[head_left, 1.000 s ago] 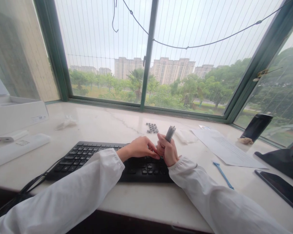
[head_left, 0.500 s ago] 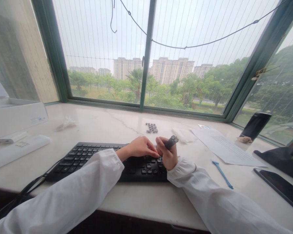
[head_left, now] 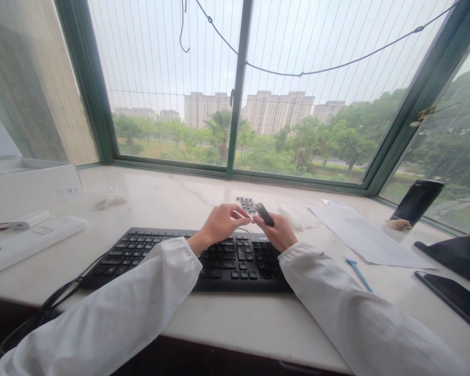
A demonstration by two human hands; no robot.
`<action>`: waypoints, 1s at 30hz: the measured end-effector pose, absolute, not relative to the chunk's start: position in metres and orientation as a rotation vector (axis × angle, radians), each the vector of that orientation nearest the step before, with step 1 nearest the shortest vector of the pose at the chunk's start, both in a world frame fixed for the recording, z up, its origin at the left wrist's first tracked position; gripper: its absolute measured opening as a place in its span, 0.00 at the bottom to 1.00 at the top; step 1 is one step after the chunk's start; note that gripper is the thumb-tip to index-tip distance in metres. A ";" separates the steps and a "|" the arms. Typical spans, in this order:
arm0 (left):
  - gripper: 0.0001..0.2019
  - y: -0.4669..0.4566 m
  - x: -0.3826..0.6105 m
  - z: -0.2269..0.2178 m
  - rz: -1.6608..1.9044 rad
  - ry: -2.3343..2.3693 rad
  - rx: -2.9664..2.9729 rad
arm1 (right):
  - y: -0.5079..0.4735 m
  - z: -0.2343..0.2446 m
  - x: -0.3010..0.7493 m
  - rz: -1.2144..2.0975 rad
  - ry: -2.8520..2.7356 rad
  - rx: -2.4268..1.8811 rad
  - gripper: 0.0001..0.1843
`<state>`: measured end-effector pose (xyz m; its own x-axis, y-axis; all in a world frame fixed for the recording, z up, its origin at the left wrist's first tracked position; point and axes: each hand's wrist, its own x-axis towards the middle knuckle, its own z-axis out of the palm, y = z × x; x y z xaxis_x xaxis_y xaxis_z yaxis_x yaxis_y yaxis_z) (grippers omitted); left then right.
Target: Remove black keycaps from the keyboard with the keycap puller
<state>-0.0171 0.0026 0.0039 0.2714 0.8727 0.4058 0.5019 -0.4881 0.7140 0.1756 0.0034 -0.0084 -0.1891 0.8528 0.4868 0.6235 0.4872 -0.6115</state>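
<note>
While both forearms reach across the black keyboard [head_left: 141, 249], the right hand [head_left: 282, 234] hovers at its far edge, just right of centre frame. Its grip is pressed together on a small dark tool [head_left: 265, 214], thumb and fingers pinching the lower end. And look where that tool sits: up off the tabletop [head_left: 168, 201], between the two hands, with the loose keycaps [head_left: 246, 203] lying on the marble just behind its tip. Its long axis runs on a slant, from lower right by the knuckles to upper left, and the free end points up-left toward the fingertips of the left hand [head_left: 221, 224]. That hand sits left of centre, fingers curled, tips close to the free end; whether its grip is touching the tool or just short of it, I cannot tell from here. My read is that the tool is held by its tail so the other end is left bare for the second hand to get at, and both hands seem raised off the keys so nothing gets pressed. Off to the right of the frame, a printed sheet [head_left: 370, 240] and a blue stick [head_left: 358, 274] lie flat on the tabletop, well apart from the hands; a white box [head_left: 31, 188] sits at far left.
</note>
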 end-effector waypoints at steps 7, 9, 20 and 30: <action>0.10 -0.001 -0.014 0.003 1.199 1.190 2.194 | 0.006 -0.014 0.175 0.333 -1.937 -1.219 0.21; 0.09 -0.002 -0.014 0.003 1.191 1.183 2.235 | 0.008 -0.015 0.175 0.325 -1.944 -1.224 0.21; 0.08 -0.003 -0.014 0.001 1.244 1.205 2.389 | 0.006 -0.014 0.174 0.311 -1.974 -1.173 0.20; 0.08 0.001 -0.017 -0.001 1.273 1.262 2.402 | 0.009 -0.009 0.184 0.019 -2.086 -1.484 0.10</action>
